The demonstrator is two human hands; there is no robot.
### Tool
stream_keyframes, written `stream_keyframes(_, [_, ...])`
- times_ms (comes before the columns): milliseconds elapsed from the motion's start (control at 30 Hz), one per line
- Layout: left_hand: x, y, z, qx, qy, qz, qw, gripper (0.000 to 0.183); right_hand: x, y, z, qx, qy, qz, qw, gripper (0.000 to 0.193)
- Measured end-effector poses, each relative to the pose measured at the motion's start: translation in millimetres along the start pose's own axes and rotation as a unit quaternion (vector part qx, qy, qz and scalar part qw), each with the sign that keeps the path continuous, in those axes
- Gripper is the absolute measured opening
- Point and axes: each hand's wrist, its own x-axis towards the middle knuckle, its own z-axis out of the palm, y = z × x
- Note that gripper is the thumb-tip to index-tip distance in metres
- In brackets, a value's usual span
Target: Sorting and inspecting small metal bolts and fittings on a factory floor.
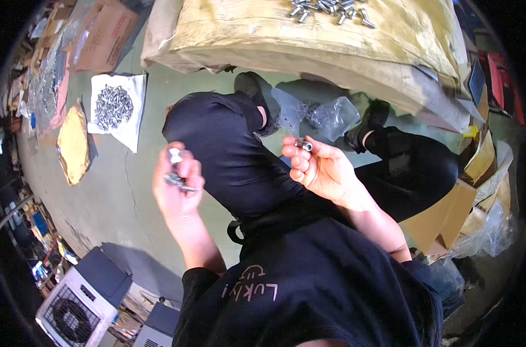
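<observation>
My left hand (181, 180) is closed around a few shiny metal fittings (174, 179), above the floor beside my left knee; it is slightly blurred. In front of my lap, my right hand (316, 165) pinches one short cylindrical metal fitting (303, 144) between thumb and fingers, its round hollow end showing. A heap of similar metal pieces (114, 107) lies on a white sheet (131, 134) on the floor at the left. More metal fittings (332, 8) are scattered on the paper-covered surface (257, 32) in front of me.
See-through plastic bags (335, 118) lie on the floor between my feet. A yellowish flat piece (73, 144) and a cardboard box (104, 37) are at the left. A fan unit (75, 312) stands at the lower left. Cardboard (442, 217) and plastic wrap (488, 231) are at the right.
</observation>
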Motion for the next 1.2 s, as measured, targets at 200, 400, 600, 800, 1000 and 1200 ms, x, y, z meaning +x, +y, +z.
stream_keyframes(200, [16.9,-83.6,57.5,0.104,-0.080,-0.151,0.980,0.030,-18.3,-7.1,-1.3,0.030,-0.023,-0.001,0.999,0.036])
stream_keyframes(400, [19.6,-107.1,74.8,0.168,-0.111,-0.200,0.959,0.032,-31.4,-16.1,3.1,-0.073,0.036,-0.058,0.995,0.034])
stream_keyframes(600, [12.2,-114.4,93.5,0.395,-0.062,-0.100,0.911,0.026,-32.4,-15.2,11.0,-0.321,0.078,-0.175,0.928,0.024])
stream_keyframes(800, [12.1,-123.2,100.7,0.501,-0.095,-0.009,0.860,0.026,-34.7,-13.9,15.8,-0.444,0.091,-0.213,0.865,0.023])
stream_keyframes(1000, [16.7,-119.4,96.1,0.441,-0.124,-0.068,0.886,0.027,-34.6,-12.6,11.7,-0.429,0.082,-0.247,0.865,0.022])
stream_keyframes(1200, [17.0,-121.6,96.3,0.386,-0.105,-0.082,0.913,0.024,-34.2,-10.5,15.8,-0.433,0.068,-0.291,0.850,0.022])
